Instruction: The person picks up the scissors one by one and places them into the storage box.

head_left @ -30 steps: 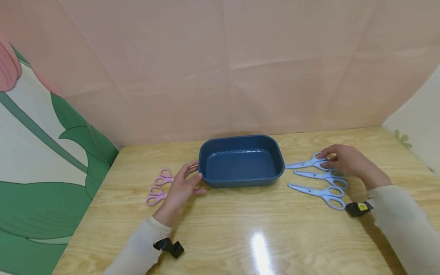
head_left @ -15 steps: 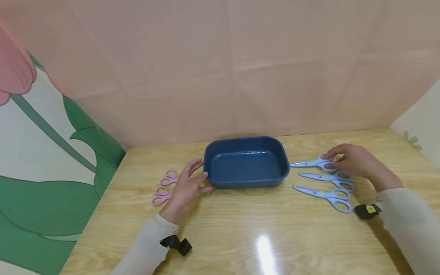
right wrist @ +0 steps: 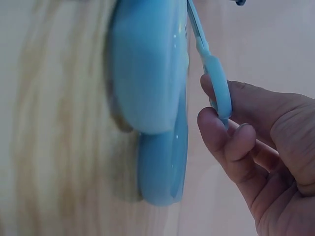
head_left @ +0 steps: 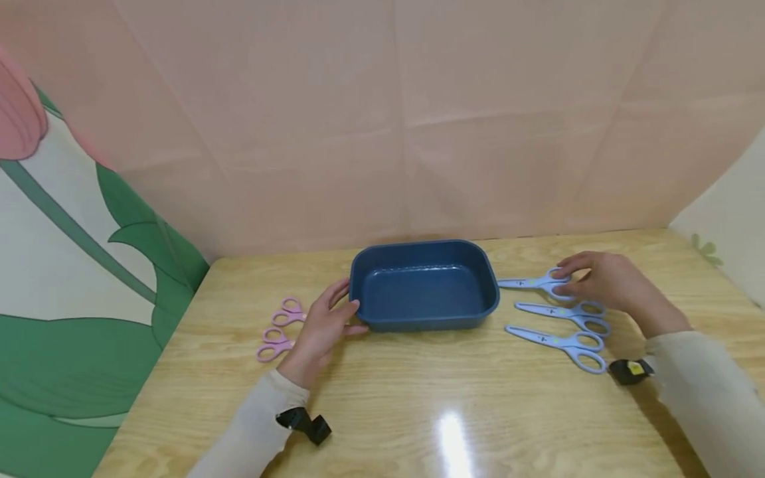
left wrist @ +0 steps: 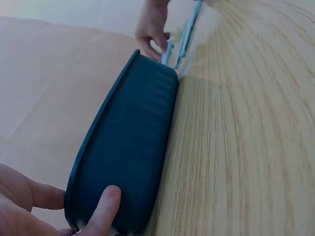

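Observation:
At the middle of the table stands a dark blue rectangular box [head_left: 425,325]. My left hand [head_left: 319,332] grips its left end. In the left wrist view, one digit lies against the outer wall of the box [left wrist: 125,128] and another meets the rim. My right hand [head_left: 606,285] pinches a finger loop of the farthest light blue scissors [head_left: 528,283], blades pointing left towards the box. In the right wrist view these scissors [right wrist: 220,88] are held between thumb and fingertips, handle raised. Two more light blue scissors [head_left: 550,310] [head_left: 552,340] lie on the table nearer me.
Two pink-handled scissors [head_left: 289,312] [head_left: 276,345] lie left of the box, partly hidden by my left hand. A pink sheet [head_left: 394,133] hangs behind the wooden table [head_left: 388,398]. A pale wall [head_left: 729,219] borders it on the right.
The pinched scissors have risen slightly, away from the pair below them. My left hand stays at the left end of the box. The head view has shifted a little.

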A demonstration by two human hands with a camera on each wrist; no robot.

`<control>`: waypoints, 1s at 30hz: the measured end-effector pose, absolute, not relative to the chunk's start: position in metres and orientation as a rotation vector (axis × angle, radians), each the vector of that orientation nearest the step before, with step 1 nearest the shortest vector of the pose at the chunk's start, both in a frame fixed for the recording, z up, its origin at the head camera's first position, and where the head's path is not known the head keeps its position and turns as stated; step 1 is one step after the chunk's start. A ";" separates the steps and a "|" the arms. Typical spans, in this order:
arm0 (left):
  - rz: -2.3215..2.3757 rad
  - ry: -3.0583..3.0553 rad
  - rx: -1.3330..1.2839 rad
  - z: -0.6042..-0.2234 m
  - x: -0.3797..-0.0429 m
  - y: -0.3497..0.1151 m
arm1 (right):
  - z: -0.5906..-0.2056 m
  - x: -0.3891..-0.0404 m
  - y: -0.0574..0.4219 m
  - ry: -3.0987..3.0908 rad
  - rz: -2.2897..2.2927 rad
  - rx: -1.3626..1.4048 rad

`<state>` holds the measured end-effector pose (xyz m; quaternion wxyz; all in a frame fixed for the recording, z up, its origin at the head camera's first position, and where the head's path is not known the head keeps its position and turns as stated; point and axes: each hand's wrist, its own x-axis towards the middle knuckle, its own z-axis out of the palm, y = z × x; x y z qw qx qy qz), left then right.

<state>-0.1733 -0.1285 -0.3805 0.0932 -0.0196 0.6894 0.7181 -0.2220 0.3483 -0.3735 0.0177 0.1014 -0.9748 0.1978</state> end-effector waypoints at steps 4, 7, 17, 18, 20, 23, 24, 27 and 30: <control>2.143 2.042 -0.039 -0.380 -0.175 -0.126 | -0.372 -0.221 0.347 -3.012 0.545 0.344; 2.147 2.041 -0.042 -0.379 -0.175 -0.124 | -0.371 -0.221 0.346 -2.998 0.481 0.384; 2.152 2.033 -0.043 -0.378 -0.175 -0.124 | -0.370 -0.222 0.344 -2.998 0.464 0.404; 2.152 2.036 -0.047 -0.378 -0.175 -0.124 | -0.370 -0.222 0.344 -3.002 0.467 0.396; 2.150 2.042 -0.053 -0.379 -0.176 -0.124 | -0.369 -0.222 0.343 -3.007 0.465 0.379; 2.148 2.053 -0.063 -0.380 -0.177 -0.124 | -0.366 -0.222 0.342 -3.017 0.458 0.344; 2.146 2.055 -0.064 -0.380 -0.177 -0.124 | -0.365 -0.221 0.341 -3.020 0.452 0.338; 2.145 2.056 -0.069 -0.379 -0.177 -0.124 | -0.363 -0.221 0.342 -3.036 0.435 0.311; 2.141 2.053 -0.069 -0.379 -0.177 -0.125 | -0.362 -0.220 0.342 -3.050 0.427 0.294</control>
